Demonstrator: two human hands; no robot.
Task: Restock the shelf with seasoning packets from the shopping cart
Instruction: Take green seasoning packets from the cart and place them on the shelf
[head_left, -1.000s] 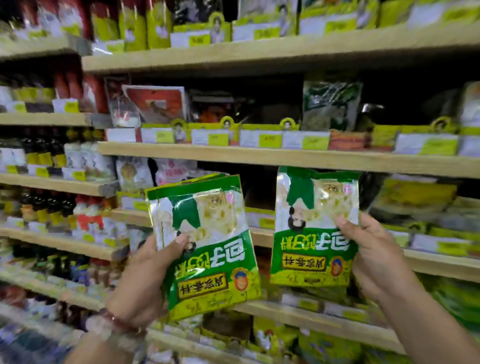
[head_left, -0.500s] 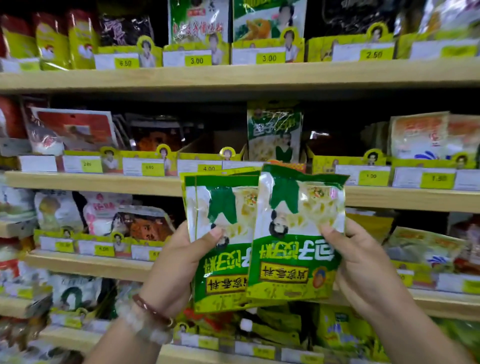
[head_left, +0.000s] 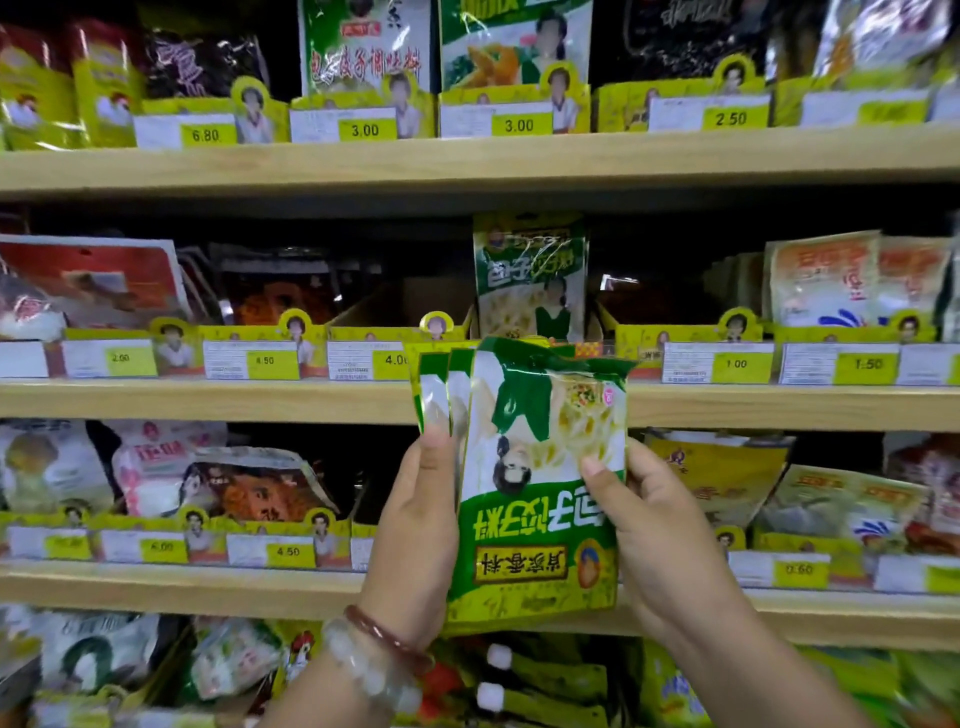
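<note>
Green seasoning packets, upside-down, fanned before the shelf edge; matching packet at twelve o'clock; left hand and right hand each pinch them.

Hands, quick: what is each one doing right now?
Left hand: holding the green seasoning packets.
Right hand: gripping the same packets' front.

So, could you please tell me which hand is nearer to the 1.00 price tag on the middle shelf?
Right. The right hand holds the packets' right edge, below and left of the 1.00 price tag; the left hand grips the green packets farther left.
</note>
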